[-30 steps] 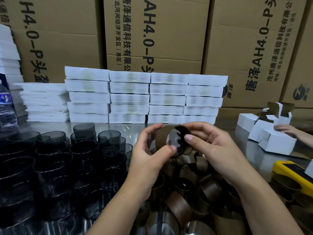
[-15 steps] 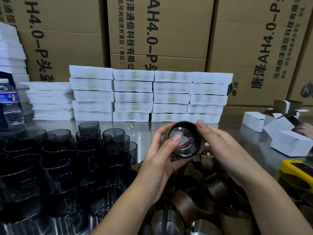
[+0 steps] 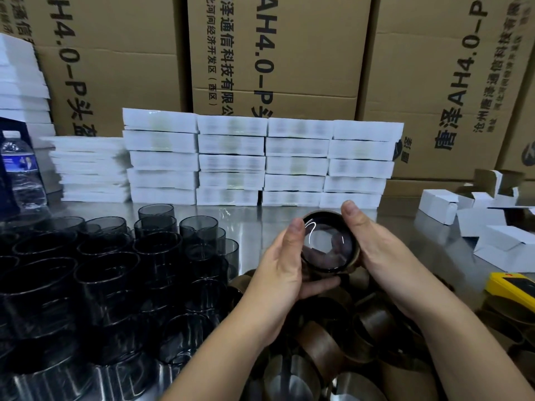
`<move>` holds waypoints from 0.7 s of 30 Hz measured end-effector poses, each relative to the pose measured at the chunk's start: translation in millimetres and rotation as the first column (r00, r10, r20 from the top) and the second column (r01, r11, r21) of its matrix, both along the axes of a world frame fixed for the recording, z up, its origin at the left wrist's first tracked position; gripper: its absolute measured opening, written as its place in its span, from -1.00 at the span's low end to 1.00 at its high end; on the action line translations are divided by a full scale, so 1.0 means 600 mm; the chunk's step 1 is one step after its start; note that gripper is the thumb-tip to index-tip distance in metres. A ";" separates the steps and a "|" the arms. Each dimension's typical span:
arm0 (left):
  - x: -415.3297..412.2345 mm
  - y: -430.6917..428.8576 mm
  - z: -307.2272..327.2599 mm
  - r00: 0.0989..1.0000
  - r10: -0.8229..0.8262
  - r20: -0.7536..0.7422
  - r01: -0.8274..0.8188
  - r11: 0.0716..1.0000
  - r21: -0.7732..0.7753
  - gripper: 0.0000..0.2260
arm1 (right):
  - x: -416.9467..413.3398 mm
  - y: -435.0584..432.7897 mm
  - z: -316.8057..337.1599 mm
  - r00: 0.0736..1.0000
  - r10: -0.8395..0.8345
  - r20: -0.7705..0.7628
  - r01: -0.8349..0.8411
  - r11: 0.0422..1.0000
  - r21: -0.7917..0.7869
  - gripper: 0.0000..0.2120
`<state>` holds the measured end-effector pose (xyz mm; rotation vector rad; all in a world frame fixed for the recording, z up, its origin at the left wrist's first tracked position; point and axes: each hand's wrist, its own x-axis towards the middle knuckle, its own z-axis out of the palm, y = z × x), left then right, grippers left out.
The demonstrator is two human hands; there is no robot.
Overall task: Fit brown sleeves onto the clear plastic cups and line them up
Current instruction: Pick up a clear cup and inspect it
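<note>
A clear plastic cup (image 3: 325, 246) with a brown sleeve (image 3: 354, 263) round it is held in mid-air above the table, its bottom facing me. My left hand (image 3: 285, 273) grips it from the left, thumb on the near face and fingers underneath. My right hand (image 3: 376, 250) holds the sleeve's right side, thumb up at the rim. Several dark clear cups (image 3: 115, 273) stand in rows at the left. A heap of loose brown sleeves (image 3: 327, 345) lies beneath my forearms.
Stacks of white flat boxes (image 3: 260, 160) line the back of the steel table (image 3: 260, 224), with big cardboard cartons (image 3: 278, 53) behind. A water bottle (image 3: 23, 175) stands far left. Folded white boxes (image 3: 492, 227) and a yellow device (image 3: 512, 287) are on the right.
An empty brown sleeve was held between both hands; the cup now sits inside it, bottom towards me. Both hands drew slightly nearer. The other person's hand at the right has left view.
</note>
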<state>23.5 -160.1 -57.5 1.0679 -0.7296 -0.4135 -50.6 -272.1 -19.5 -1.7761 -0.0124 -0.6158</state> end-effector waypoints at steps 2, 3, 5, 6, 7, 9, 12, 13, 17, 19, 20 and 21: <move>-0.001 0.002 0.001 1.000 0.005 0.001 -0.005 1.000 0.012 -0.52 | 0.003 -0.001 -0.003 1.000 -0.019 0.000 0.019 1.000 -0.006 -0.47; -0.001 0.002 0.001 1.000 0.008 0.004 -0.008 1.000 0.015 -0.52 | 0.004 -0.001 -0.005 1.000 -0.031 0.004 0.031 0.999 -0.009 -0.49; -0.001 0.001 0.001 1.000 0.012 0.012 -0.012 1.000 0.007 -0.52 | 0.005 -0.001 -0.007 0.999 -0.044 0.009 0.044 0.999 -0.008 -0.51; -0.001 0.000 0.002 1.000 0.016 0.016 -0.016 1.000 -0.006 -0.52 | 0.006 -0.001 -0.008 0.999 -0.044 0.004 0.044 0.999 -0.007 -0.51; -0.001 -0.002 0.002 0.999 0.022 0.023 -0.021 1.000 -0.023 -0.52 | 0.007 -0.001 -0.008 0.999 -0.042 -0.002 0.042 0.999 -0.006 -0.50; -0.001 -0.004 0.000 0.999 0.028 0.035 -0.026 0.998 -0.061 -0.54 | 0.008 -0.001 -0.010 0.999 -0.044 -0.006 0.044 0.999 -0.003 -0.50; -0.001 -0.006 -0.002 0.999 0.041 0.026 -0.039 0.995 -0.087 -0.51 | 0.011 0.001 -0.012 0.999 -0.049 0.004 0.049 0.999 0.012 -0.52; 0.000 -0.006 -0.003 0.999 0.047 0.016 -0.046 0.995 -0.088 -0.46 | 0.011 0.001 -0.013 0.999 -0.051 0.008 0.051 0.999 0.015 -0.53; -0.002 -0.006 -0.003 0.998 0.064 -0.011 -0.065 0.993 -0.100 -0.39 | 0.016 -0.006 -0.019 0.998 -0.057 0.012 0.056 0.998 0.026 -0.51; -0.004 -0.006 -0.003 0.997 0.077 -0.008 -0.078 0.991 -0.111 -0.40 | 0.017 -0.010 -0.020 0.998 -0.068 -0.003 0.068 0.998 0.011 -0.47; -0.004 -0.007 -0.004 0.996 0.085 -0.007 -0.085 0.990 -0.115 -0.41 | 0.017 -0.011 -0.020 0.998 -0.066 -0.006 0.066 0.998 0.009 -0.48; -0.004 -0.006 -0.005 0.996 0.091 -0.006 -0.091 0.989 -0.119 -0.42 | 0.016 -0.009 -0.019 0.999 -0.055 -0.003 0.055 0.998 0.012 -0.51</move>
